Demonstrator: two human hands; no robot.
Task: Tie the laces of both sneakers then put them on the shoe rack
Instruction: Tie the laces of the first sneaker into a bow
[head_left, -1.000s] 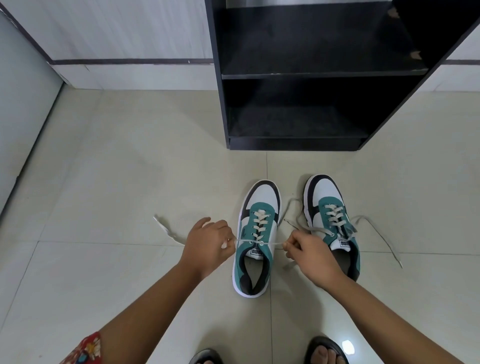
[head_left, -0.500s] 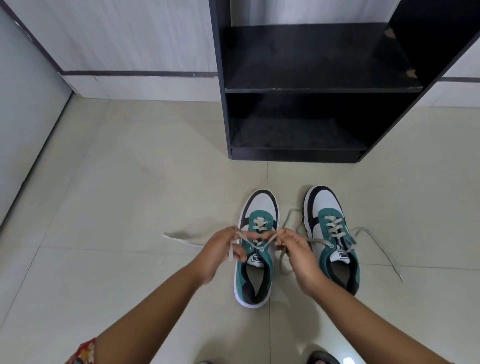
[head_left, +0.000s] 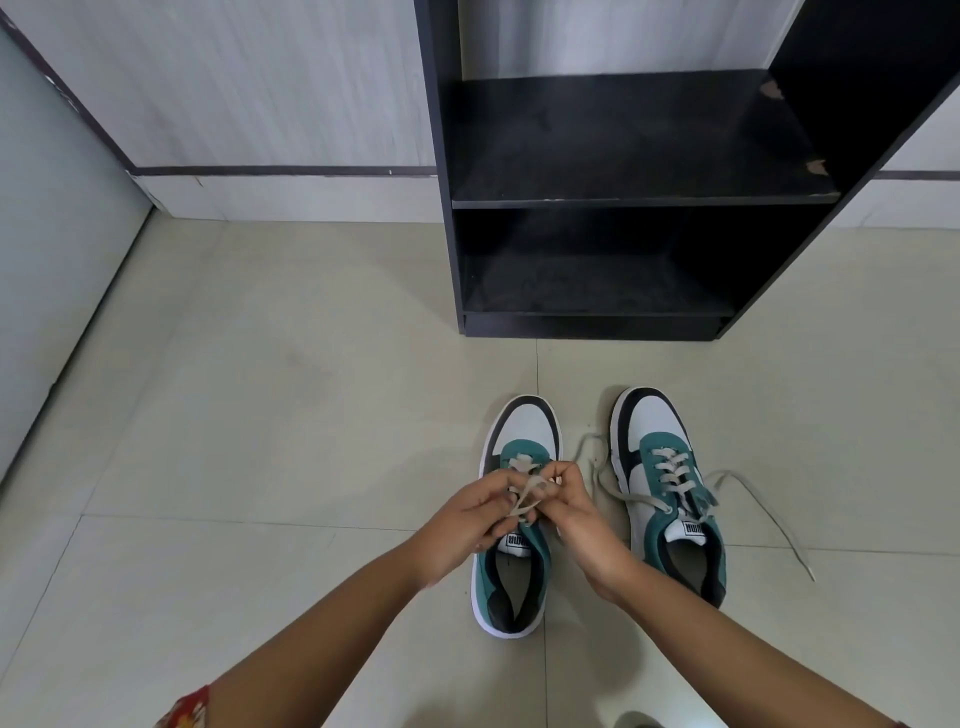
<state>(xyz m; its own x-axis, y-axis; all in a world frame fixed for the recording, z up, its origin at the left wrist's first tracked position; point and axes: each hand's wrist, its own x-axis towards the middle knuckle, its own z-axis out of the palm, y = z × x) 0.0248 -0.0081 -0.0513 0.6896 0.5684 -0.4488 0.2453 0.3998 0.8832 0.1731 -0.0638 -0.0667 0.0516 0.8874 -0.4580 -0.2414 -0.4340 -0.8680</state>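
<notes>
Teal-and-white left sneaker (head_left: 511, 525) sits on the beige tiled floor (head_left: 260, 467) w/ its grey lace (head_left: 524, 496) crossed btwn my hands; left hand (head_left: 467, 525) & right hand (head_left: 576, 512) fingers are pinched closed on the lace ends. I'd say knot's only begun. Matching right sneaker (head_left: 670, 488) just beside it, laces loose. Black wooden shoe rack (head_left: 623, 197) beyond holds no shoes, so most of the job's left.

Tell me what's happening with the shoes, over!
Left hand and right hand both pinching the left sneaker's lace, mid-knot. Right sneaker untied, laces loose on floor. Shoe rack ahead, path clear.
</notes>
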